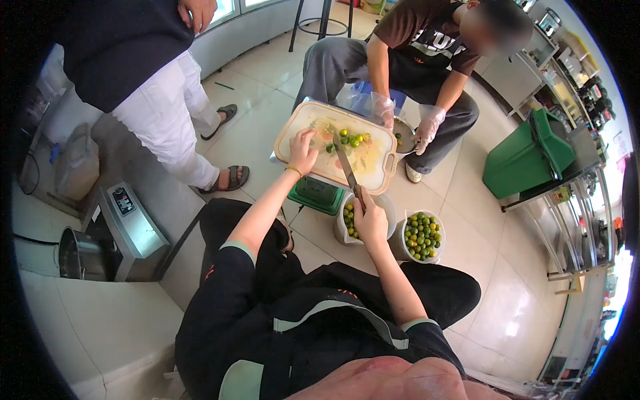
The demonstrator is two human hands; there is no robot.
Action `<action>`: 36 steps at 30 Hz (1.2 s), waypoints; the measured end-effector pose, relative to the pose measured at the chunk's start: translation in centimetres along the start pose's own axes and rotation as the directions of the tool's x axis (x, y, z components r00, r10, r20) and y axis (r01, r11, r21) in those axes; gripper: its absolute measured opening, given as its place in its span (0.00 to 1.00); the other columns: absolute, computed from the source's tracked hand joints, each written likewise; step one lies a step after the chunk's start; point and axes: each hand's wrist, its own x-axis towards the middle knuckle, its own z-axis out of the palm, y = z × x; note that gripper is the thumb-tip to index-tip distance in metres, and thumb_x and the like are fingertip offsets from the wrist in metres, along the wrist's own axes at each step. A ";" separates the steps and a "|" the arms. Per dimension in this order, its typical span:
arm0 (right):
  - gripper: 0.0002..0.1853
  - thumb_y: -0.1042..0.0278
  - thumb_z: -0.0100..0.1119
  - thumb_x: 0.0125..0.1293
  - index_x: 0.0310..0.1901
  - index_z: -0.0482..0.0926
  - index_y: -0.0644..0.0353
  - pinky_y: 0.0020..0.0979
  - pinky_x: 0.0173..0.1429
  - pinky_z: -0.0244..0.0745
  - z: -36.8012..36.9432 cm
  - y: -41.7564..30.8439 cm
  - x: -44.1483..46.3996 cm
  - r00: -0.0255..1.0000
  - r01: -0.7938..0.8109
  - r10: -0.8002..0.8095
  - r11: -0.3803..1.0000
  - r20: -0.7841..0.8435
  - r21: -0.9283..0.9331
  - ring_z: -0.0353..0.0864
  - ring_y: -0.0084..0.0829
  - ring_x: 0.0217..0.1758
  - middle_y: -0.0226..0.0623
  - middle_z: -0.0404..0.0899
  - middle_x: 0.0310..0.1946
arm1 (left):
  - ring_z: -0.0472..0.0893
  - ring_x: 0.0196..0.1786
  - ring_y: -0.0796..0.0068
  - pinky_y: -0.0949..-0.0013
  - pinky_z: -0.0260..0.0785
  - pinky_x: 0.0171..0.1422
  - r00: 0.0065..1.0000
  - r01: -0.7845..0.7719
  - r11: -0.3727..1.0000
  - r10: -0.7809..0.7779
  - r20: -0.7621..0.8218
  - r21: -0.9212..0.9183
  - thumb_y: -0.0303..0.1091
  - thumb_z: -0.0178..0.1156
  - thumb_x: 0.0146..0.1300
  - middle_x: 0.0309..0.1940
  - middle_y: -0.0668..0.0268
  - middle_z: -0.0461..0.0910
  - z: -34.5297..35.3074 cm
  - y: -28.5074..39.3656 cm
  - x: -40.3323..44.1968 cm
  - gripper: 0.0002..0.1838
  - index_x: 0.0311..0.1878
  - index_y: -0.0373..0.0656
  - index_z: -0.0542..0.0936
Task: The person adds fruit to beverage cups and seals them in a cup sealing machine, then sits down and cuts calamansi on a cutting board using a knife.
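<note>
1. A cream rectangular cutting board (375, 175) with a tan rim sits above the glossy cream-tiled floor (497, 250).
2. The right hand (371, 219) has its fingers wrapped around the handle of a long steel-bladed knife (348, 170), its blade over the board.
3. The left hand (305, 152) bends over the board's left side; I cannot tell whether its fingers pinch anything.
4. Small round green-and-yellow citrus fruits (355, 139) lie on the board's far half; more lie in two white buckets (398, 247) nearer.
5. Far side: a seated person (423, 53) in clear gloves. Right: a green plastic bin (523, 163).
</note>
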 end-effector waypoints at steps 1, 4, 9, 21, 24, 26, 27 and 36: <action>0.20 0.59 0.55 0.66 0.59 0.75 0.51 0.48 0.32 0.75 -0.1 -0.1 0.1 1.000 -0.001 0.001 1.000 0.004 -0.005 0.81 0.52 0.27 0.51 0.80 0.22 | 0.70 0.52 0.50 0.51 0.61 0.59 1.000 -0.005 0.999 0.003 0.028 0.045 0.25 0.57 0.54 0.55 0.57 0.72 0.2 -0.9 -0.4 0.20 0.52 0.43 0.74; 0.20 0.59 0.55 0.66 0.59 0.75 0.51 0.48 0.32 0.75 0.2 -0.2 0.1 1.000 0.011 -0.011 1.000 -0.006 0.002 0.81 0.52 0.26 0.51 0.80 0.23 | 0.69 0.52 0.49 0.50 0.60 0.59 0.997 0.014 0.988 -0.025 0.069 0.151 0.22 0.57 0.52 0.54 0.57 0.70 -0.2 -2.0 -1.1 0.20 0.50 0.43 0.72; 0.20 0.59 0.55 0.67 0.59 0.74 0.52 0.49 0.32 0.75 1.4 -0.2 -0.2 0.997 0.072 -0.072 0.997 0.014 0.001 0.81 0.53 0.26 0.52 0.80 0.23 | 0.77 0.44 0.52 0.55 0.70 0.47 0.975 0.193 0.981 -0.194 0.110 0.016 0.21 0.62 0.49 0.38 0.58 0.78 -3.8 0.0 -1.3 0.15 0.42 0.41 0.74; 0.20 0.62 0.56 0.66 0.59 0.75 0.58 0.43 0.39 0.76 0.7 -0.8 -0.2 0.996 -0.047 0.038 0.992 0.079 0.116 0.82 0.53 0.35 0.56 0.81 0.30 | 0.85 0.35 0.66 0.68 0.76 0.40 0.971 0.231 0.949 -0.211 0.110 -0.217 0.27 0.67 0.54 0.33 0.58 0.84 -1.2 -0.1 -2.8 0.07 0.38 0.40 0.84; 0.20 0.62 0.56 0.66 0.58 0.75 0.59 0.43 0.39 0.76 2.2 0.1 -0.5 0.998 0.003 -0.014 0.983 0.059 0.181 0.82 0.53 0.35 0.56 0.81 0.30 | 0.83 0.34 0.60 0.66 0.75 0.38 0.978 0.199 0.973 -0.188 0.091 -0.120 0.29 0.65 0.56 0.31 0.57 0.83 -1.8 0.5 -2.7 0.05 0.35 0.40 0.85; 0.20 0.63 0.56 0.66 0.58 0.75 0.60 0.42 0.39 0.76 2.5 -0.2 -0.3 0.997 0.000 -0.014 0.982 0.072 0.189 0.82 0.52 0.34 0.57 0.80 0.30 | 0.82 0.33 0.58 0.64 0.74 0.38 0.975 0.208 0.976 -0.202 0.099 -0.059 0.29 0.64 0.56 0.30 0.57 0.83 -2.9 1.7 -2.2 0.05 0.35 0.40 0.85; 0.20 0.64 0.57 0.66 0.57 0.75 0.60 0.42 0.38 0.76 2.1 -1.0 -0.3 0.995 -0.026 0.010 0.985 0.097 0.168 0.82 0.52 0.34 0.57 0.80 0.30 | 0.82 0.34 0.57 0.63 0.74 0.38 0.972 0.215 0.976 -0.211 0.106 -0.027 0.29 0.63 0.56 0.30 0.57 0.83 -3.3 2.2 -2.1 0.05 0.35 0.41 0.85; 0.18 0.68 0.56 0.65 0.55 0.76 0.65 0.43 0.36 0.74 4.3 -0.9 2.0 0.993 0.103 -0.112 0.969 0.032 0.225 0.81 0.53 0.33 0.59 0.79 0.28 | 0.80 0.32 0.55 0.58 0.71 0.36 0.976 0.211 0.977 -0.212 0.049 0.017 0.28 0.62 0.53 0.26 0.56 0.80 -2.0 1.3 -2.0 0.04 0.31 0.42 0.85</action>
